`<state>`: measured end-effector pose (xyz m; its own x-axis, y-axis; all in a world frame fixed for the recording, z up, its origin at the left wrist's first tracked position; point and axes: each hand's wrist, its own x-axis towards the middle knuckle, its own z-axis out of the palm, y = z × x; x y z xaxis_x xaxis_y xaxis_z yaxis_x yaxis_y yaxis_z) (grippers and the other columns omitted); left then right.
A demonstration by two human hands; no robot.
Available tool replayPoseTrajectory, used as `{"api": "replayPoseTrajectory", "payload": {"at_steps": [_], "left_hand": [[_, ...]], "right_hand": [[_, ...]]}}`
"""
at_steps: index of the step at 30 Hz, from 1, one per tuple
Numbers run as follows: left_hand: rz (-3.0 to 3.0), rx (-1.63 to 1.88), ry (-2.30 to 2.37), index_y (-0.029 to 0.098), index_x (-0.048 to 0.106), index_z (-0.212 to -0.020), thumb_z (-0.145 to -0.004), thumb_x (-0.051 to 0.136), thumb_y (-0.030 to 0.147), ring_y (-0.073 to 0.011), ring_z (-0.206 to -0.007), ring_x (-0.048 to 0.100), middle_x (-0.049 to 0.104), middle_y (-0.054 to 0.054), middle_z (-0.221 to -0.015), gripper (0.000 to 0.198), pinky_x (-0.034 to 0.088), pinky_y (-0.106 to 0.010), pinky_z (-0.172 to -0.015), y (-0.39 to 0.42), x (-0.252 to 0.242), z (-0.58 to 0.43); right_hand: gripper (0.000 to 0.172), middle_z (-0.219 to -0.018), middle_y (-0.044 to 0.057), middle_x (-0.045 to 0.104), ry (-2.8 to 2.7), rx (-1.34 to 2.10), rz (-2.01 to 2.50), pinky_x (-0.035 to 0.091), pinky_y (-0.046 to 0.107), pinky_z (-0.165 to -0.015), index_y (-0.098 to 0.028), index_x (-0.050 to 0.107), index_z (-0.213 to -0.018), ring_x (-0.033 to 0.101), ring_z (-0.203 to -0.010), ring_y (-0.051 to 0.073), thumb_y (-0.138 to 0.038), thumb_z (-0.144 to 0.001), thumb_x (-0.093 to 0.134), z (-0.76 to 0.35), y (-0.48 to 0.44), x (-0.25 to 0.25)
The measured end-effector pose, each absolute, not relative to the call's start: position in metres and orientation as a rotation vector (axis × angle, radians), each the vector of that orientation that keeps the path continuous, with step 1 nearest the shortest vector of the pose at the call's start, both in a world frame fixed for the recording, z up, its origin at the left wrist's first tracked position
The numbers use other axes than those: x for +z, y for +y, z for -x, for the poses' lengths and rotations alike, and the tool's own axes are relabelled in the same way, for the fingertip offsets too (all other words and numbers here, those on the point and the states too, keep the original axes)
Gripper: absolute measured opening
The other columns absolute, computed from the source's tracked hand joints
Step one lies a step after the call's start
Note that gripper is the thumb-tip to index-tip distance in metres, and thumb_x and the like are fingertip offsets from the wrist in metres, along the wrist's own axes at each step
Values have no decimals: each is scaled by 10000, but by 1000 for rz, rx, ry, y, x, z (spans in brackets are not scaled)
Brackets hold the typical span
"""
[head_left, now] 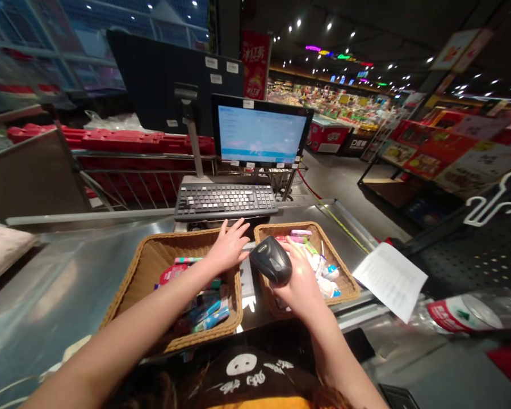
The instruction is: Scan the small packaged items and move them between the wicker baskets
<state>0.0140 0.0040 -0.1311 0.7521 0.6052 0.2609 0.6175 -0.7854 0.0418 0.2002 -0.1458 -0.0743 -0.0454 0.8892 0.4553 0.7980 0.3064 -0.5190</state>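
My right hand (301, 281) is wrapped round a black barcode scanner (271, 261), held above the near left part of the right wicker basket (344, 272). Small packaged goods in pink, white and blue lie in that basket. Over the inner edge of the left wicker basket (128, 267), my left hand (230, 245) is open, fingers spread toward the keyboard (225, 200) and apart from its keys. Beneath my left forearm, the left basket holds a red round pack (172, 274) and several tube-like packs (213, 318); my arm hides some of them.
A lit monitor (262, 135) stands behind the keyboard, beside the dark back of a larger screen (153, 79). Right of the baskets lie a paper sheet (389, 279) and a bottle with a red and white label (462, 314). A pale cushion-like item (4, 250) rests at far left.
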Motion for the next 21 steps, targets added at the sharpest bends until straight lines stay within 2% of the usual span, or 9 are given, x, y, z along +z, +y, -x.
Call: {"api": "replayPoseTrajectory", "payload": {"at_steps": [6, 11, 18, 21], "left_hand": [[2984, -259, -870, 152, 683, -1089, -754, 741, 430, -369, -1486, 183, 316, -199, -1568, 439, 107, -655, -1164, 14, -137, -77], [3006, -50, -854, 126, 697, -1076, -623, 825, 512, -389, -1482, 182, 281, -234, -1573, 609, 106, -653, -1161, 33, -148, -120], [2946, 10, -879, 128, 735, -1030, -559, 846, 544, -415, -1467, 207, 353, -239, -1537, 637, 37, -648, -1170, 44, -169, -153], [2894, -27, -807, 118, 725, -1066, -578, 852, 466, -405, -1466, 218, 328, -251, -1545, 612, 37, -638, -1177, 39, -177, -160]], "right_hand": [[553, -1305, 134, 605, -1727, 22, 1620, 342, 576, -1135, -185, 572, -1252, 441, -1359, 354, -217, -704, 642, -247, -161, -73], [567, -1301, 154, 608, -1608, -31, 1729, 269, 644, -1145, -172, 556, -1267, 416, -1380, 384, -247, -710, 629, -279, -169, -73], [544, -1295, 136, 613, -1581, 7, 1763, 246, 669, -1141, -190, 558, -1262, 405, -1388, 378, -242, -725, 631, -304, -167, -74], [555, -1303, 140, 606, -1581, 23, 1764, 245, 671, -1140, -196, 553, -1261, 397, -1395, 378, -224, -713, 634, -310, -164, -75]]}}
